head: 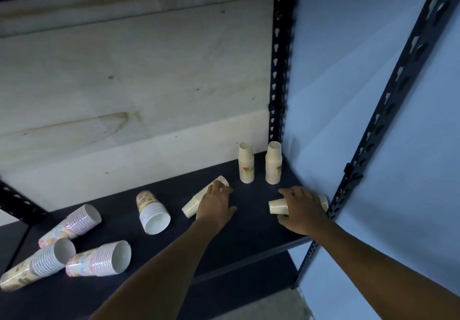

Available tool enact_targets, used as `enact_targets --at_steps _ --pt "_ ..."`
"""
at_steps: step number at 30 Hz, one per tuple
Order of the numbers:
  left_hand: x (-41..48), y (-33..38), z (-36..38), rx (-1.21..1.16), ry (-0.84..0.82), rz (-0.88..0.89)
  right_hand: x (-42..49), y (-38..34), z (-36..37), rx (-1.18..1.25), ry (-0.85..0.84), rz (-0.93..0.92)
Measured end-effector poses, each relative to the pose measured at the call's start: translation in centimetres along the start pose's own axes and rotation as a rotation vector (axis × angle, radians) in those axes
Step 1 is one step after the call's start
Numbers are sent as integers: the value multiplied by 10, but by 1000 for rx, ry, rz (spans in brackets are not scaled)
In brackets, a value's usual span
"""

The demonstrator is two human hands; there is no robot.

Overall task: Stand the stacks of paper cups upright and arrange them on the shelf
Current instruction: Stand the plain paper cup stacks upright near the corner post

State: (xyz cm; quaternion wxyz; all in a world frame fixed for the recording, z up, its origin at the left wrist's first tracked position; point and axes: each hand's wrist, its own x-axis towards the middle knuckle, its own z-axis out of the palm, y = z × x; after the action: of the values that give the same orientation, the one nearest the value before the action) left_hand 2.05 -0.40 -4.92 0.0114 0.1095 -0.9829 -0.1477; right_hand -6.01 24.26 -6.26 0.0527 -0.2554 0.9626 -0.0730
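Two cream cup stacks stand upright, rims down, at the back right of the dark shelf [249, 222]: one [246, 162] and one [273, 162] by the corner post. My left hand [216, 205] wraps a small cream stack [193, 205] that lies tilted on the shelf. My right hand [302, 210] grips another small cream stack [278, 206] lying on its side near the right edge. Further left lie several larger patterned stacks on their sides: one [153, 212] at centre, one pink [72, 225], one pink [99, 260] and one tan [34, 265].
A black slotted post [280, 70] stands at the back right corner and another [388, 110] at the front right. A pale wooden board [124, 83] backs the shelf. A blue wall [348, 95] lies to the right.
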Motion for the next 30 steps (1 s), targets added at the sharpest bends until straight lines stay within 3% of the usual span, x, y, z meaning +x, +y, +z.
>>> enact_targets --at_steps 8,13,18,22,30 --pt "-12 -21 8 241 31 -57 -12 4 11 -88 33 -5" --pt "-18 -31 12 195 31 -73 -13 3 17 -79 162 -27" --pt "-18 -38 9 144 49 -76 -19 -19 5 242 375 -101" --pt "-15 -56 5 81 76 -86 -18 -36 2 699 355 -81" --pt "-14 -77 6 124 97 -176 -16 -45 21 885 286 1"
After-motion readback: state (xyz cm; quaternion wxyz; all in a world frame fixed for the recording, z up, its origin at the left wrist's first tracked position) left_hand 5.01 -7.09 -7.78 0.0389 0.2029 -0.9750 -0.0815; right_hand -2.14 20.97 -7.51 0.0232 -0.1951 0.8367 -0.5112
